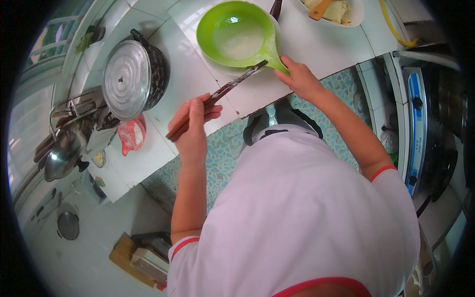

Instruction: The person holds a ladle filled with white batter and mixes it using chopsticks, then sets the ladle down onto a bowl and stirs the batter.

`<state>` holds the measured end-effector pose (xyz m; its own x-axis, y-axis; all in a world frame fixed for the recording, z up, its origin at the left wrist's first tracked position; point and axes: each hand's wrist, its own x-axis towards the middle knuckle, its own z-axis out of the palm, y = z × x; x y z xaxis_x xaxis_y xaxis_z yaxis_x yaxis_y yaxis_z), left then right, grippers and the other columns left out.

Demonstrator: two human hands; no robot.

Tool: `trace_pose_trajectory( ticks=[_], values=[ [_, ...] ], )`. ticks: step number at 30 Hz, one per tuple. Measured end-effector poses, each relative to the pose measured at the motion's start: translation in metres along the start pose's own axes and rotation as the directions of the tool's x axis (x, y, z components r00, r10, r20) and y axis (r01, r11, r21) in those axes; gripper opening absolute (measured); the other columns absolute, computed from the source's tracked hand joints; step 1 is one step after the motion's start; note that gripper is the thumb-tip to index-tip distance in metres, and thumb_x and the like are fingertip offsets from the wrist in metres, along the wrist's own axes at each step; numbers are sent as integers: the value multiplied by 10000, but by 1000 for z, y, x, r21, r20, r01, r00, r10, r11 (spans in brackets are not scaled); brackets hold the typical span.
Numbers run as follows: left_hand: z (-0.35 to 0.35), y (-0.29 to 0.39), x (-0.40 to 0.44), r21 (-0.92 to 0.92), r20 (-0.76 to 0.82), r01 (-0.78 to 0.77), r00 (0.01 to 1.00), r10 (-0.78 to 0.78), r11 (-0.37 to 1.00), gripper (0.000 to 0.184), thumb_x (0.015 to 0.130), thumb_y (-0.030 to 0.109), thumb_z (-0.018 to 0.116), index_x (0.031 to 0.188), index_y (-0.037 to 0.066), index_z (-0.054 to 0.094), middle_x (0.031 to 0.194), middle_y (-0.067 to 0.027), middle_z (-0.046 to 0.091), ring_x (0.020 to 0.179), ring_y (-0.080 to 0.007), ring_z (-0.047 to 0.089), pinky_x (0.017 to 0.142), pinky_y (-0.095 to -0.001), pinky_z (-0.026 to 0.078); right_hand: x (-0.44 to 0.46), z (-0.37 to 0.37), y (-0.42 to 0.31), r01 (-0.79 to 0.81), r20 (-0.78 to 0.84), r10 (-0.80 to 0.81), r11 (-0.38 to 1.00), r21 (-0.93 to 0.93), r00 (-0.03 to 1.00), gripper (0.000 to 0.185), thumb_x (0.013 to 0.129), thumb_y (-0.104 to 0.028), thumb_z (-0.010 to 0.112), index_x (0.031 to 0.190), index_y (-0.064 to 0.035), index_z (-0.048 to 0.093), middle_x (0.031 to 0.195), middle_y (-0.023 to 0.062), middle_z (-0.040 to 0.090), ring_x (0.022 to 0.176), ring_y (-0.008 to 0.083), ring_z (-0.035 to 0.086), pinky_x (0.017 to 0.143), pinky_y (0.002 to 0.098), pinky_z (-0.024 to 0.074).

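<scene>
My left hand (pixel 193 121) is closed around a pair of dark brown chopsticks (pixel 230 86), whose far ends carry whitish residue. Their tips reach the rim of a bright green plastic dipper (pixel 203 37), near where its handle begins; whether they touch it I cannot tell. Thin, milky liquid (pixel 240 42) covers the dipper's bottom. My right hand (pixel 302 79) grips the end of the dipper's handle. Part of a white rim shows beneath the dipper, but what it belongs to is hidden.
On the white tiled counter (pixel 297 49) stand a lidded pot (pixel 126 79), a red scoop (pixel 131 134) with white powder and a rack of utensils (pixel 74 123). A bowl (pixel 357 15) of food holds a wooden spatula (pixel 320 9). A gas stove (pixel 417 128) is at right.
</scene>
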<state>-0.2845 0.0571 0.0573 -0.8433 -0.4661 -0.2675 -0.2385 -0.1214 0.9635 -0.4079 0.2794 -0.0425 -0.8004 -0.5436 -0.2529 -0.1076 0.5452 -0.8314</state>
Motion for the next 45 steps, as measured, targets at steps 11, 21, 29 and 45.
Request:
trace_pose_trajectory(
  ticks=[11,21,29,45],
  values=[
    [-4,-18,18,42,-86,-28,996,32,999,275,917,171,523,975,-88,599,851,-144,642,714,-204,649,681,-293,545,1,7,13,89,-50,-89,996,1,995,271,877,-260,539,955,-27,424,732,227,570,714,432,549,635,456,437],
    [0,-14,3,-50,-67,-22,998,18,998,277,925,165,500,995,-92,577,852,-157,640,696,-216,648,654,-292,543,0,0,5,24,-10,-24,999,-32,1000,269,876,-257,542,957,-27,428,729,233,569,709,436,549,629,462,434],
    [-11,-10,-9,39,-158,-76,984,81,996,276,930,167,497,976,-89,590,850,-149,639,694,-210,648,653,-289,546,-1,3,4,56,-27,-58,997,-61,998,272,875,-251,537,969,-19,431,758,241,579,745,441,552,652,477,436],
    [-7,-13,-14,128,-131,-114,983,131,985,298,934,175,492,980,-101,593,825,-155,641,703,-209,650,670,-298,544,0,-1,-6,41,-19,-43,994,-105,999,265,873,-245,538,974,-22,437,764,243,580,733,435,556,645,471,444]
  ],
)
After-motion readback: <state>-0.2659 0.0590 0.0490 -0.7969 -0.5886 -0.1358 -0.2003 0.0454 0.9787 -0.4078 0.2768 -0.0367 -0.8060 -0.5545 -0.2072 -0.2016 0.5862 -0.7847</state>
